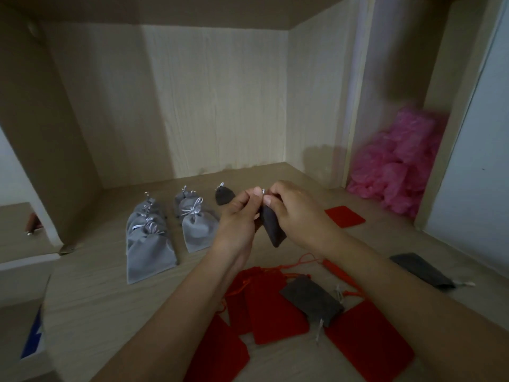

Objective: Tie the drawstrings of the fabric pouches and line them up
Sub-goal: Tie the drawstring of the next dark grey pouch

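Where the desk [91,299] runs back into a pale wooden alcove, two rows of tied pouches lie at the left. The long row of light grey pouches [150,244] overlaps front to back. Just right of it is the short row of light grey pouches [197,230]. Each neck is gathered under a silver bow, and what they hold cannot be seen. Beside these, further back, lies one tied dark pouch [224,196], small and closed.

At the middle, the left hand [239,213] and the right hand [294,210] are raised close together. Thumb and fingertips of each pinch the silver drawstring [263,191] at the top of the held dark pouch [272,227]. It hangs between the hands, clear of the desk, its mouth hidden by the fingers.

Under the forearms a heap of flat red pouches [272,312] lies untied, with red cords trailing. A flat dark pouch [311,299] rests on top of them. A lone red pouch [344,216] lies right of the hands, and another dark pouch [421,270] lies flat near the desk's right edge. At the far right, crumpled pink material [399,161] fills a narrow compartment.
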Motion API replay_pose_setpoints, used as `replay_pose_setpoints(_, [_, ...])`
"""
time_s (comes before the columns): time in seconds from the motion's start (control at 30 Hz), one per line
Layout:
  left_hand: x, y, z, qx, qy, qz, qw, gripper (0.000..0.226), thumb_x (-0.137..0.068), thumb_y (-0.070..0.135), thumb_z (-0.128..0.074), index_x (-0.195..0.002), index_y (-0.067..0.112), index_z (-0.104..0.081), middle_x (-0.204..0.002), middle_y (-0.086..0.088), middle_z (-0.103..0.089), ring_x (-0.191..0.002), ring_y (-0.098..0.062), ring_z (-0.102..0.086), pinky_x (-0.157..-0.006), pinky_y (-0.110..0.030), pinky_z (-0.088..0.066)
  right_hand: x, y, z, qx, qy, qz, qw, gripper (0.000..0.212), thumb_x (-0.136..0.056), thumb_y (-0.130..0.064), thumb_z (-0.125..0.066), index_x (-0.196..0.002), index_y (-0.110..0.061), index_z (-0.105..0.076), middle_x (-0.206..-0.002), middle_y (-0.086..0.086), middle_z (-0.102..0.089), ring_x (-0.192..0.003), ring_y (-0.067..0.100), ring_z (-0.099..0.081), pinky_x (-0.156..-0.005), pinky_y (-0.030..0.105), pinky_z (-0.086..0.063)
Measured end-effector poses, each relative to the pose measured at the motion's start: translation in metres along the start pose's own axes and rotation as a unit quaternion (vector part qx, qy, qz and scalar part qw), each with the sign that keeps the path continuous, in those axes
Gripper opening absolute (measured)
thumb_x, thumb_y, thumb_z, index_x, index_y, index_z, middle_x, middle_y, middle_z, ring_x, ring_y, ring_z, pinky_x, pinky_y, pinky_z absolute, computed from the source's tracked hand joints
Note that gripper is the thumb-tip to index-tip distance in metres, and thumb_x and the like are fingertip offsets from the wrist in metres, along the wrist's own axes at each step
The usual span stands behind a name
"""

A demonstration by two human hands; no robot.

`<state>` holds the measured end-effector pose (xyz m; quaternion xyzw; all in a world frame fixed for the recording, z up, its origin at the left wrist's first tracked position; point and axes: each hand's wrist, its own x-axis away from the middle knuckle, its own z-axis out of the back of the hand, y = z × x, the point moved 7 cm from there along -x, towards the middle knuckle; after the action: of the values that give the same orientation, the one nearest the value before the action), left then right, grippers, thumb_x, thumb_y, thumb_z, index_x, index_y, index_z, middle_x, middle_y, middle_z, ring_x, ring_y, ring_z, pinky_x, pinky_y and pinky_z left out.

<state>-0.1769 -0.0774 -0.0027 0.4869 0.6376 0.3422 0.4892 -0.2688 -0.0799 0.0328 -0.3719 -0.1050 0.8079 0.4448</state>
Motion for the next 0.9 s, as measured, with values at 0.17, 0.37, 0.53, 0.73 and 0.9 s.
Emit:
replay_pose_setpoints(0.17, [0.000, 0.008, -0.002, 0.076, -0.133, 0.043, 0.987, 0.018, -0.086, 0.030, -0.052, -0.078, 0.018, -0.064, -0.075, 0.003, -0.062, -0.073, -0.007, -0.059, -0.067, -0.019, -0.048, 0.002, -0.009, 0.017, -0.160, -0.091, 0.022, 0.983, 0.018, -0.098, -0.017, -0.047, -0.081, -0.015, -0.054, -0.060, -0.015, -0.050, -0.056, -0.006, -0.044, -0.059, 0.013, -0.032])
replay_pose_setpoints(0.37, [-0.003, 0.020, 0.018, -0.061, -0.168, 0.023, 0.984, 0.005, -0.074, 0.021, -0.075, -0.070, 0.023, -0.072, -0.070, 0.009, -0.064, -0.066, 0.000, -0.058, -0.063, -0.014, -0.045, 0.005, -0.008, 0.007, -0.143, -0.145, 0.013, 0.979, 0.019, -0.097, -0.020, -0.047, -0.079, -0.018, -0.052, -0.064, -0.009, -0.044, -0.056, -0.001, -0.040, -0.062, 0.020, -0.032])
replay_pose_setpoints(0.53, [-0.001, 0.040, 0.023, -0.164, -0.132, -0.058, 0.976, 0.017, -0.070, 0.002, -0.068, -0.071, 0.017, -0.076, -0.069, 0.005, -0.071, -0.065, 0.000, -0.063, -0.064, -0.010, -0.046, 0.005, -0.004, 0.001, -0.109, -0.157, 0.004, 0.981, 0.016, -0.097, -0.020, -0.047, -0.086, -0.012, -0.055, -0.068, -0.011, -0.051, -0.062, 0.000, -0.045, -0.066, 0.025, -0.036])
replay_pose_setpoints(0.73, [0.000, 0.046, 0.022, -0.238, -0.116, -0.099, 0.959, 0.012, -0.069, 0.002, -0.072, -0.081, 0.006, -0.073, -0.076, -0.001, -0.074, -0.073, -0.013, -0.068, -0.072, -0.022, -0.053, 0.007, -0.006, 0.004, -0.049, -0.132, 0.009, 0.990, 0.016, -0.098, -0.024, -0.044, -0.086, -0.016, -0.052, -0.073, -0.008, -0.047, -0.065, 0.006, -0.043, -0.060, 0.023, -0.034])
replay_pose_setpoints(0.9, [0.003, 0.051, 0.021, -0.369, -0.040, -0.201, 0.907, 0.009, -0.072, 0.008, -0.078, -0.076, 0.014, -0.075, -0.071, -0.001, -0.072, -0.070, -0.029, -0.065, -0.069, -0.040, -0.052, 0.005, -0.004, 0.006, -0.019, -0.089, 0.021, 0.996, 0.016, -0.098, -0.023, -0.043, -0.084, -0.018, -0.049, -0.084, 0.000, -0.052, -0.078, 0.017, -0.051, -0.069, 0.031, -0.041])
